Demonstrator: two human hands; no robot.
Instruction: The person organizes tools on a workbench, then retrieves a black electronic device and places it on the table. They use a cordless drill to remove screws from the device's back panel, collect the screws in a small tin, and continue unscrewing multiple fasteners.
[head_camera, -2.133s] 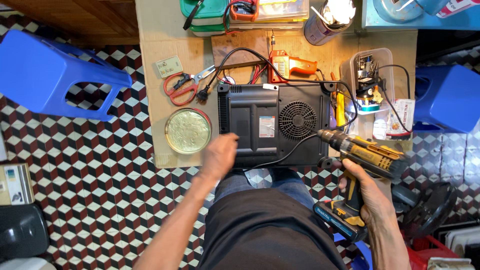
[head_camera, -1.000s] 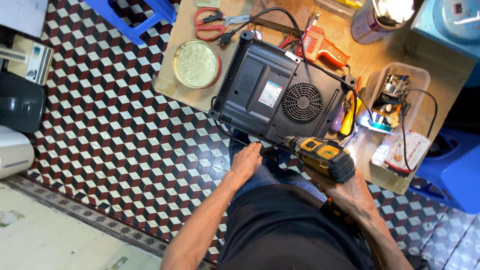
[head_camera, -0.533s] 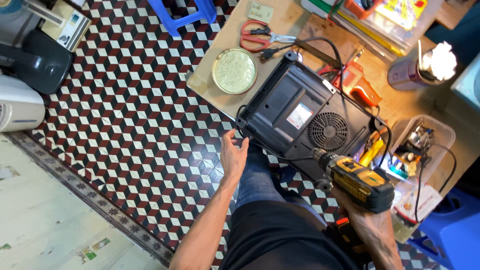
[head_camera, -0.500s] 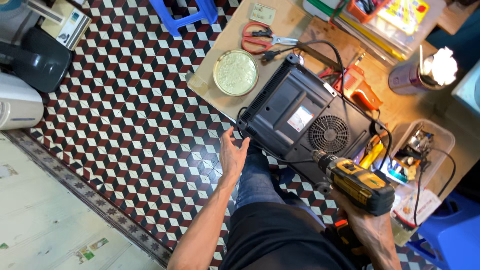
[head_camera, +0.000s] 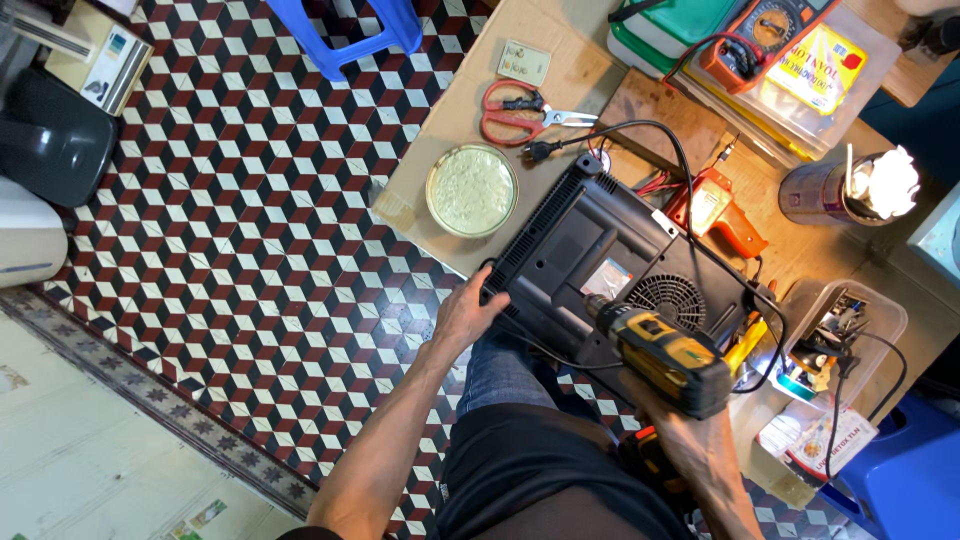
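Both hands closer: drill (head_camera: 668, 356) over appliance (head_camera: 610, 265).

Black appliance (head_camera: 610, 265) upside down on bench edge — yellow-black cordless drill (head_camera: 665, 355) tip on its underside.

The left arm ran bare from the lower left of the frame up toward the centre, elbow low, forearm straight and angled to the upper right. The left hand (head_camera: 465, 318) sat just left of centre, palm down, fingers curled over a corner edge and thumb spread to the side, in a firm grasp. The right hand (head_camera: 690, 440) lay in the lower right of the frame, wrist bent upward, fingers wrapped tightly round a handle so that only the back of the hand and knuckles showed. The right forearm dropped out of view at the bottom edge. The two hands were well apart, the left higher than the right.
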